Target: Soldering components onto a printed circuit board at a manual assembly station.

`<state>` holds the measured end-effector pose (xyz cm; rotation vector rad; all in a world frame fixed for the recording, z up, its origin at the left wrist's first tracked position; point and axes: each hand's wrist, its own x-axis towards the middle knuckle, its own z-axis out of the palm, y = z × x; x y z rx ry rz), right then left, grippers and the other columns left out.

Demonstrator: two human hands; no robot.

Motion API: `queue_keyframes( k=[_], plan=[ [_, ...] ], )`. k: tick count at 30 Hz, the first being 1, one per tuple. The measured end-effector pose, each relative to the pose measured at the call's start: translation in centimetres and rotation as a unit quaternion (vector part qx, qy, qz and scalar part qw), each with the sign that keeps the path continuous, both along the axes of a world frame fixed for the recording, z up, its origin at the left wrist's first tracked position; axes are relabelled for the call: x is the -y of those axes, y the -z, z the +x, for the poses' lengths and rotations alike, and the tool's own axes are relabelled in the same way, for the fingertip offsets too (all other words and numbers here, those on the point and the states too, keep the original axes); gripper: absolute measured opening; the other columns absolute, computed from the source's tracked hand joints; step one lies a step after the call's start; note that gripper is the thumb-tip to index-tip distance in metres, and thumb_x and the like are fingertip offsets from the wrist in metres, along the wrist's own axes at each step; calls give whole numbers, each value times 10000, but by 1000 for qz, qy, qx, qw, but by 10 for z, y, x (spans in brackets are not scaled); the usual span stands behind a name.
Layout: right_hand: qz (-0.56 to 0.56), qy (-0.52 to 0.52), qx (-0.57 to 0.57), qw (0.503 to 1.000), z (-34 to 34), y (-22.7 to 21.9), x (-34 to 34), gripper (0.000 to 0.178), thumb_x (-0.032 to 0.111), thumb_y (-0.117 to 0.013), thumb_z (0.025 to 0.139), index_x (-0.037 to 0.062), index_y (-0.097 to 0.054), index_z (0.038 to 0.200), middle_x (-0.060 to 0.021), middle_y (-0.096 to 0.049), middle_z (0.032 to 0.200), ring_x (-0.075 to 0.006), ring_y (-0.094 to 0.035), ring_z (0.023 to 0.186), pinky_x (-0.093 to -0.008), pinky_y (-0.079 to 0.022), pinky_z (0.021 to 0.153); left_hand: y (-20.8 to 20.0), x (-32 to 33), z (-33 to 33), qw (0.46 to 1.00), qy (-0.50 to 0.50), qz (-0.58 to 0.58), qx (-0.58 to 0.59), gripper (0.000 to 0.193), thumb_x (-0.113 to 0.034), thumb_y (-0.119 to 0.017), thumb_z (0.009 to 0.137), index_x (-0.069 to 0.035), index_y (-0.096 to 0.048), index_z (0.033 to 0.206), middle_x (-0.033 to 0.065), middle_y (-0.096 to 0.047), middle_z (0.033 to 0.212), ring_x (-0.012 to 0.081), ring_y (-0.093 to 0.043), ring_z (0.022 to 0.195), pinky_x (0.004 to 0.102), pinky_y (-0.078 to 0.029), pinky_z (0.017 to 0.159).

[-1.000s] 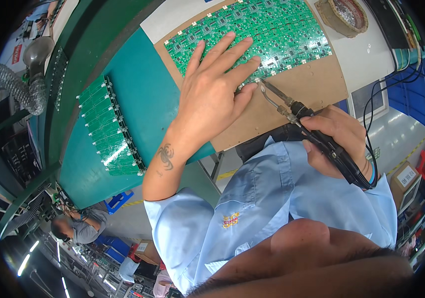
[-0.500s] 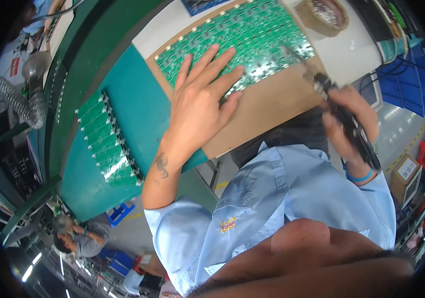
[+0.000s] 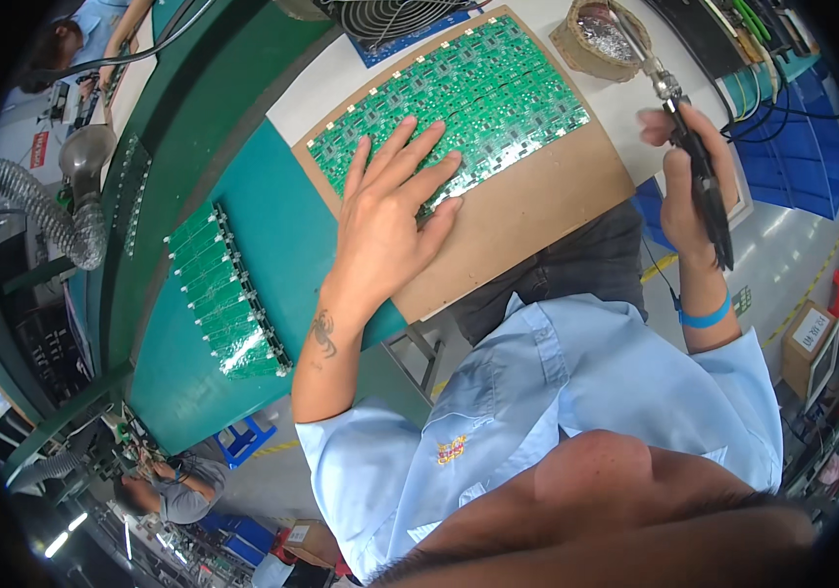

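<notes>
A large green circuit board panel [image 3: 498, 98] lies on a brown board [image 3: 537, 211]. My left hand [image 3: 395, 211] rests on its near left part with the fingers spread flat, holding nothing. My right hand [image 3: 699, 176] is closed round the black handle of a soldering iron [image 3: 669, 86], off to the right of the panel. The iron's metal end points up and away, over the rim of a round brown pot [image 3: 567, 47] with crumpled silvery material inside. The iron's very tip is hard to make out against the pot.
Left on the green bench mat [image 3: 282, 196] lies a row of narrow green circuit boards [image 3: 219, 294]. A fan with a round grille [image 3: 390, 18] stands at the back. Cables and blue bins [image 3: 792, 157] are at right. Other people work at far left and lower left.
My right hand has carried the soldering iron from over the panel's right side up and away to the pot. My left hand stays on the panel. The view has shifted slightly.
</notes>
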<state>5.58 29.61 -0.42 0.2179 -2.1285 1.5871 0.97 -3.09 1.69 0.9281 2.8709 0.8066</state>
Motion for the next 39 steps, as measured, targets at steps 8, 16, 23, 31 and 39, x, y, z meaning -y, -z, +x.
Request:
queue_keyframes(
  k=[8, 16, 23, 31, 39],
  plan=[
    [183, -172, -89, 964, 10, 22, 9, 521, 122, -951, 757, 17, -722, 1213, -132, -789, 1173, -304, -735, 970, -399, -590, 970, 3, 2, 0, 1000, 6, 0, -8, 406, -148, -798, 898, -82, -777, 1298, 72, -638, 1548, 331, -472, 1547, 601, -286, 1300],
    [197, -161, -96, 962, 12, 33, 1, 582, 126, -974, 712, 35, -713, 1223, -132, -786, 1151, -324, -732, 956, -408, -600, 945, 4, -1, 0, 1000, 3, -3, 5, 396, -172, -796, 918, -82, -773, 1304, 92, -630, 1554, 342, -457, 1555, 599, -265, 1307],
    [190, -167, -88, 964, 9, 33, -10, 582, 112, -964, 727, 31, -707, 1242, -158, -773, 1181, -334, -730, 957, -394, -597, 915, 10, -8, 3, 1000, -11, -10, -7, 432, -209, -794, 909, -114, -763, 1329, 73, -625, 1557, 320, -441, 1566, 600, -259, 1310],
    [82, -152, -30, 984, 28, -1, 2, 464, 14, -859, 807, -4, -710, 1246, -182, -742, 1129, -340, -681, 921, -394, -561, 868, 9, -11, 3, 999, 8, 24, -20, 447, -227, -802, 908, -117, -756, 1339, 77, -621, 1560, 322, -452, 1558, 613, -241, 1312],
    [114, -235, 10, 965, 38, -50, 31, 449, -26, -779, 755, -18, -739, 1202, -133, -703, 974, -281, -608, 822, -366, -523, 794, 8, -1, 0, 999, 24, 48, -2, 455, -210, -815, 884, -120, -760, 1327, 68, -639, 1540, 311, -474, 1543, 636, -229, 1309]
  ],
)
